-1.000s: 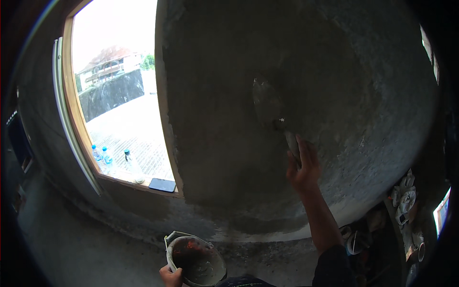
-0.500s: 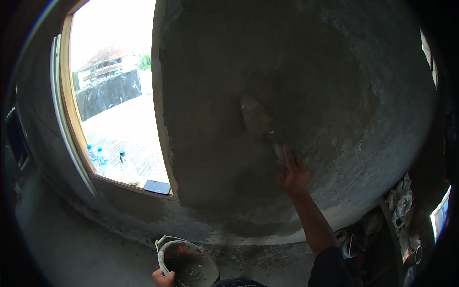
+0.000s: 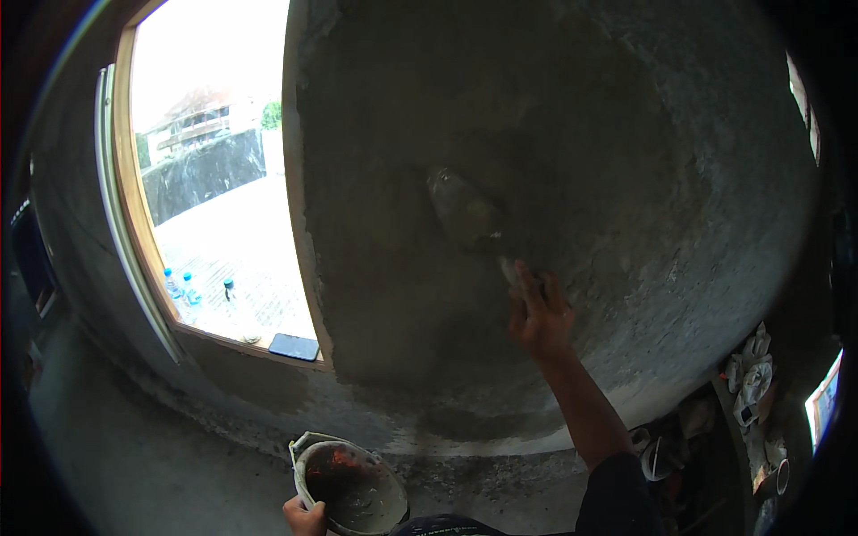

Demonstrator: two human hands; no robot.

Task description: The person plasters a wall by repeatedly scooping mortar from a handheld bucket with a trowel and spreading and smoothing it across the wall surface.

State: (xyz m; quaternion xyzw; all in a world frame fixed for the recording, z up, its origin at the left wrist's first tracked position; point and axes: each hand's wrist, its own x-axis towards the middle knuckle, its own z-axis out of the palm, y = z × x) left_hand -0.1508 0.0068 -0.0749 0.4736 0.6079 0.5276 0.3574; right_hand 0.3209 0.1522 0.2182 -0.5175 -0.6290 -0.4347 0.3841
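Observation:
In my right hand (image 3: 543,313) is a plastering trowel (image 3: 466,211), gripped by its handle. Its pointed blade lies against the dark, damp-looking plastered wall (image 3: 375,295), tip toward the upper left. My left hand (image 3: 305,516) is closed on the rim of a bucket (image 3: 393,514) at the lower edge of the view. The bucket tilts so that its inside shows, with grey mortar smeared in it and a reddish patch near the far side. My left fingers are partly hidden by the rim.
Left of the wall patch is a wood-framed window opening (image 3: 134,170). On its sill are a dark phone (image 3: 294,347) and several bottles (image 3: 231,295). Rough, paler plaster (image 3: 661,304) spreads to the right. Bags (image 3: 751,375) and a bucket (image 3: 660,457) stand at lower right.
My right hand and the trowel have slid slightly up and to the left along the wall. The bucket and my left hand have hardly moved.

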